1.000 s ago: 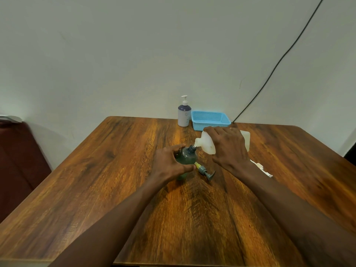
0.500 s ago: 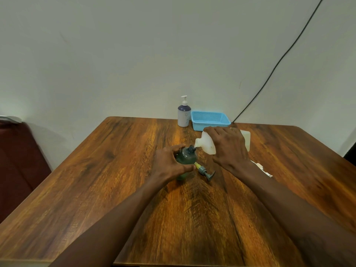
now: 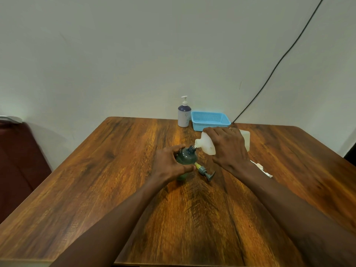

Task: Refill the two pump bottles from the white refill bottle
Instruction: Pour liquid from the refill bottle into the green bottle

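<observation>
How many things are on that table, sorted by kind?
Pump bottles: 2, the green bottle and the white and purple bottle
Refill bottles: 1, the white refill bottle
Loose pump heads: 1, the grey pump head
Baskets: 1, the blue basket
Unclear white items: 1, the white object
Total: 6

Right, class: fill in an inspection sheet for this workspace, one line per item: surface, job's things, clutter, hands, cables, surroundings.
Surface: wooden table, no spills seen.
Job's things: green bottle upright, open; white refill bottle tilted, spout at its neck; its pump lying beside it; white pump bottle capped, at the far edge.
Clutter: blue basket; white object behind the right wrist, unclear.
Hands: left hand grips the green bottle; right hand holds the refill bottle.
Cables: black cable down the wall.
Surroundings: pale wall; dark red seat at left.
</observation>
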`<state>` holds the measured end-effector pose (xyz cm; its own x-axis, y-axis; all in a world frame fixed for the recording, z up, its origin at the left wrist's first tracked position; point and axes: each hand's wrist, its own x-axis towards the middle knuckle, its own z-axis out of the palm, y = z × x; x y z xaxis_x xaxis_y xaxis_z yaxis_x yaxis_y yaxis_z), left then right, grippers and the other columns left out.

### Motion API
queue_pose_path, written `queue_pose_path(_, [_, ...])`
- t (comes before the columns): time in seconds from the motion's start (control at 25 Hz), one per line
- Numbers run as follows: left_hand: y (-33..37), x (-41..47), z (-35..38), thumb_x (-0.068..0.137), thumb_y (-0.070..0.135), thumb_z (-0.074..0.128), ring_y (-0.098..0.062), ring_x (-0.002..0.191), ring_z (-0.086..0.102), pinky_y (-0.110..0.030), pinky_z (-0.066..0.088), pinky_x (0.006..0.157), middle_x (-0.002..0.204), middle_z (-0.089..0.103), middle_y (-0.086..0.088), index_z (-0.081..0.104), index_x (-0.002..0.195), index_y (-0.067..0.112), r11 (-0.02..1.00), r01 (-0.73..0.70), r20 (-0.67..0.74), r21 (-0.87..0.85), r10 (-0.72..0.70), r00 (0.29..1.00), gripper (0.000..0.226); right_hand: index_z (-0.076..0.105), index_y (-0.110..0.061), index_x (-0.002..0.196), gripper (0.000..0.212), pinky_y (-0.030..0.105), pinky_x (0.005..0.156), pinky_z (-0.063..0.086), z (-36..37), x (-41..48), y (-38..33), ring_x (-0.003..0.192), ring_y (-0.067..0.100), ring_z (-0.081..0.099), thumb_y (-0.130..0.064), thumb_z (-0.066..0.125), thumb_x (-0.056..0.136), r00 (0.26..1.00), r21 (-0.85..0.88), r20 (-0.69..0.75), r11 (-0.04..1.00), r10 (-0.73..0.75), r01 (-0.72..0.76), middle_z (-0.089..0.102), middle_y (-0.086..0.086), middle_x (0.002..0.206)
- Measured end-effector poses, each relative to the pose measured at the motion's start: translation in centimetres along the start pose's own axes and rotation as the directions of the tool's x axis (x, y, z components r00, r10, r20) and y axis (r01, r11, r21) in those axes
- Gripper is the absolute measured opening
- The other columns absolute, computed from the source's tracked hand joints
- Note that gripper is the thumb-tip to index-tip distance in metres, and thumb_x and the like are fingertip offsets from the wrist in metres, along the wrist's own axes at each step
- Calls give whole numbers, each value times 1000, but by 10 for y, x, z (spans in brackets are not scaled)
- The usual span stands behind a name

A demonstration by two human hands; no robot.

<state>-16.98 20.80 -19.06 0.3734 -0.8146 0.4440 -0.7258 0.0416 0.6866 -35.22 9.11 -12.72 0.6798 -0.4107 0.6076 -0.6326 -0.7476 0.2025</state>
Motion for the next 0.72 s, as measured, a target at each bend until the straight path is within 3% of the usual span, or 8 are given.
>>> queue_pose_path(0.36, [6,-1,-1,63,43,93,0,104,59,-4,44,82,130,69,-1,60,138,15,1000,26,9,-8,-26,1000,86,57,-21,126,82,50,90,50,0,-1,1,104,31,65,-27,93,52,1000,1,-21,1000,-13,13,70,7,114])
queue_pose_path(0.72, [7,-1,0,60,50,92,1,104,59,-5,44,83,130,69,1,62,137,19,999,29,-5,16,-29,1000,88,57,-22,127,82,47,89,47,-2,0,4,105,30,64,-26,91,52,1000,-25,-13,999,-21,21,70,4,114])
